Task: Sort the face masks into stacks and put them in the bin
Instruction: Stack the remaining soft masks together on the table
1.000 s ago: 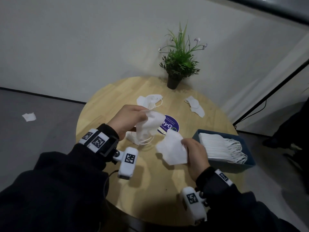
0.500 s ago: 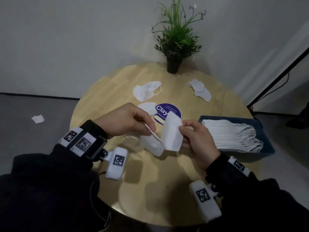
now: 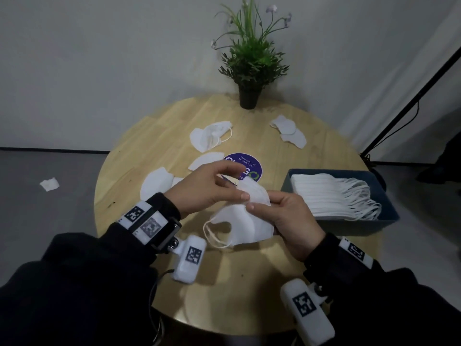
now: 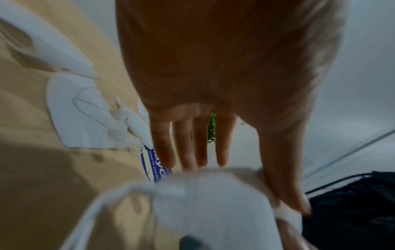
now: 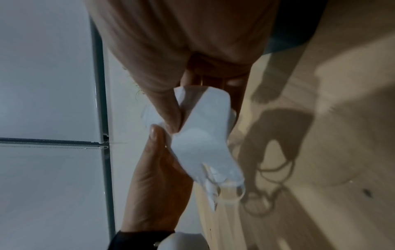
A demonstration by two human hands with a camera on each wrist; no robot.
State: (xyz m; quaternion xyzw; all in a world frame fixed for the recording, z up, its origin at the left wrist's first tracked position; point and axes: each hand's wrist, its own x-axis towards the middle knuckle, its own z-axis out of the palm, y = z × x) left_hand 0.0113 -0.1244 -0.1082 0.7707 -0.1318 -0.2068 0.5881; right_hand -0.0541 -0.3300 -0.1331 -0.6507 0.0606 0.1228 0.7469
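Grip: both hands are pinching the same white folded fabric face mask (image 3: 240, 218), held up over the near-middle of the round light wooden table (image 3: 139, 151).
Left hand: the left hand (image 3: 207, 188) is nipping the mask's top edge with its thumb; in the left wrist view the other fingers (image 4: 193, 143) are reaching out fairly straight behind the blurry mask (image 4: 215, 203).
Right hand: the right hand (image 3: 287, 221) is clamping the mask's right end, thumb on top, fingers underneath. The right wrist view is showing its thumb (image 5: 164, 108) pressing into the mask (image 5: 205, 132) right next to the other hand's thumb.
Ear loops: the white elastic loops (image 3: 212, 236) are dangling off the mask's left end, just under the left hand, and are throwing a looped shadow on the wood.
Bin: the dark blue rectangular plastic bin (image 3: 384, 228) is sitting just right of the grip at the table's edge, with a neat white stack of masks (image 3: 329, 196) lying inside it.
Loose masks: a few white masks (image 3: 157, 182) are lying just left of the grip, another bunch (image 3: 209, 136) is beyond it to the left, and a pair (image 3: 289, 131) is beyond it to the right.
Other stuff: a round purple sticker (image 3: 247, 163) is peeking out right behind the hands; a green potted plant in a black pot (image 3: 249, 68) is standing at the far edge. A white scrap (image 3: 49, 184) is lying on the grey floor well off to the left.
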